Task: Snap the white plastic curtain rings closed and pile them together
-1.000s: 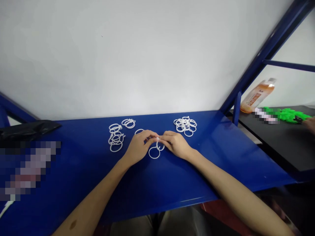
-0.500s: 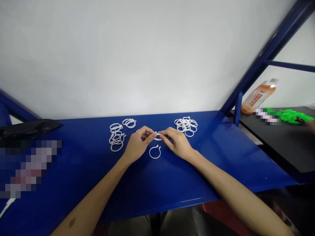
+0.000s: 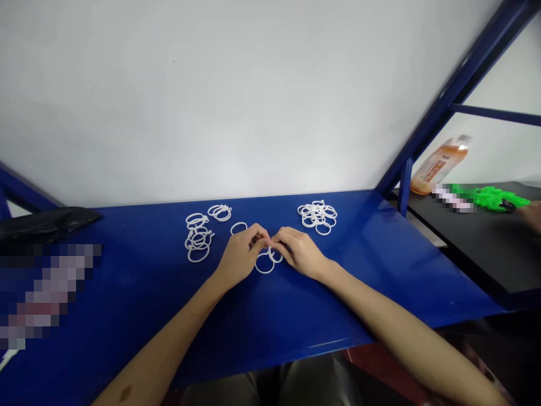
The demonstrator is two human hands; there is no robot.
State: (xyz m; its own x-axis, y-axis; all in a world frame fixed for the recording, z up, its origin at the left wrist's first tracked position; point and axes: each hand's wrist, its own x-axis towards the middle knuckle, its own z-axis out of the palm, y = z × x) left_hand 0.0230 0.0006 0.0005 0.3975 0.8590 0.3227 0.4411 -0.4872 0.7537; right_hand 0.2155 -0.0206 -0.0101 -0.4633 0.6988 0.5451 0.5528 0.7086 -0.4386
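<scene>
My left hand (image 3: 244, 255) and my right hand (image 3: 301, 252) meet fingertip to fingertip over the middle of the table. Both pinch a thin white plastic ring (image 3: 276, 261) near its top, and my fingers cover the part gripped. Just below, a second white ring (image 3: 264, 273) lies on the blue surface, partly overlapped by the held one. Another white ring (image 3: 239, 223) rests behind my left hand, partly hidden by it. To the left lies a loose group of white rings (image 3: 198, 261). A tangled heap of closed-looking rings (image 3: 323, 234) is at the right.
The blue table (image 3: 338, 316) backs onto a pale wall. A small ring cluster (image 3: 220, 220) lies at the back left. A black plastic bag (image 3: 71, 220) sits at far left. On a black table at right are an orange drink bottle (image 3: 440, 165), green pieces (image 3: 499, 198) and another person's hand (image 3: 531, 216).
Both hands have come closer together and slightly nearer to me. The held ring has tipped to hang down beneath my fingertips, over the ring on the table.
</scene>
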